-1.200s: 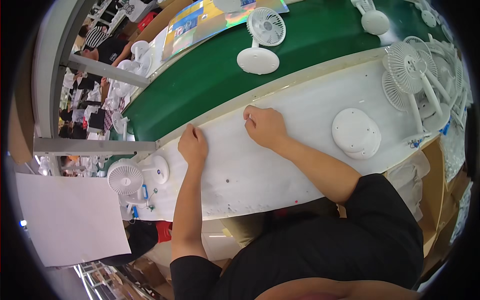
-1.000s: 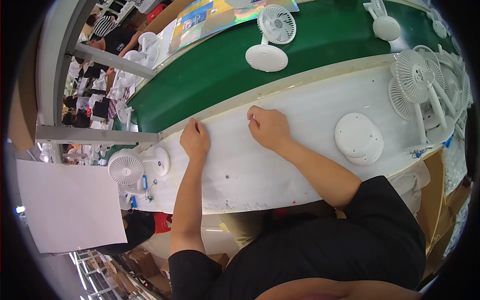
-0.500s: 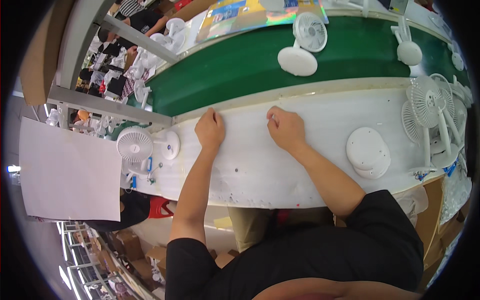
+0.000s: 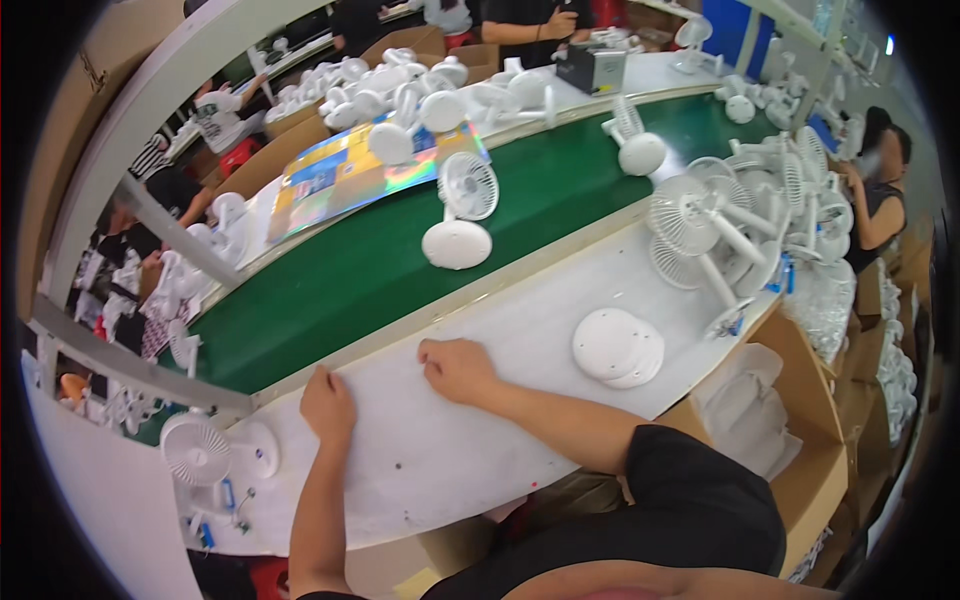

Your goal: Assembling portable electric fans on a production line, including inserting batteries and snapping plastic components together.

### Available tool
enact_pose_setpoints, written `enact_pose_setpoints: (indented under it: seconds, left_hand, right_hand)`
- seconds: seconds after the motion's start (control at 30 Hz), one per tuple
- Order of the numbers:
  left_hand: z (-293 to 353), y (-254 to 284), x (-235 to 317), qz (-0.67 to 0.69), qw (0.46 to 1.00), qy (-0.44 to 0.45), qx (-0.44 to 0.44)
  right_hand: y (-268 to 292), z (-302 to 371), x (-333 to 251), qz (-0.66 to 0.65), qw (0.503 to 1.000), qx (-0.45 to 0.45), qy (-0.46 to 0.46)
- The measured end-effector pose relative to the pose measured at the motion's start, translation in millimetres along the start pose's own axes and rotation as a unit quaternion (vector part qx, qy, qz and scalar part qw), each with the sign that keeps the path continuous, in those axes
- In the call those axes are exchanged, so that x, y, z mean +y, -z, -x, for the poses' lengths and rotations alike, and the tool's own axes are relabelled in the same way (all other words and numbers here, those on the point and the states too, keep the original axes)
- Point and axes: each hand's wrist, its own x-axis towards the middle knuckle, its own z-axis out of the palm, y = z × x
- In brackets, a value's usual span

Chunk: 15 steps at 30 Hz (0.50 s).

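My left hand [image 4: 328, 405] rests on the white worktop [image 4: 420, 440] close to its far edge, fingers curled into a loose fist. A short way to its right, my right hand [image 4: 460, 370] lies on the same surface, also closed. Nothing shows in either hand. Beside my left hand, to the left, is a small white desk fan [image 4: 196, 449] with a round base and loose blue parts. A few round white base plates [image 4: 618, 347] lie overlapped to the right of my right hand.
Beyond the worktop runs a green conveyor belt [image 4: 330, 322] carrying a white fan [image 4: 466, 190] and others. Several fans [image 4: 700, 215] crowd the worktop's right end. An open cardboard box [image 4: 810, 470] stands at the right. Other people work in the background.
My view has swung up and to the right, bringing more of the far bench and the right side into sight. Both hands keep about the same place on the worktop.
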Motion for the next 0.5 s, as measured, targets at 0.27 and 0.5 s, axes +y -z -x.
enact_pose_setpoints:
  seconds: [0.27, 0.5]
  left_hand:
    - [-43, 52, -57, 0.012, 1.0, -0.013, 0.017]
    - [-37, 58, -72, -0.003, 0.998, -0.06, 0.006]
  right_hand:
    - [-40, -34, -69, 0.023, 0.998, -0.006, 0.052]
    - [-48, -23, -81, 0.088, 0.995, -0.025, 0.031]
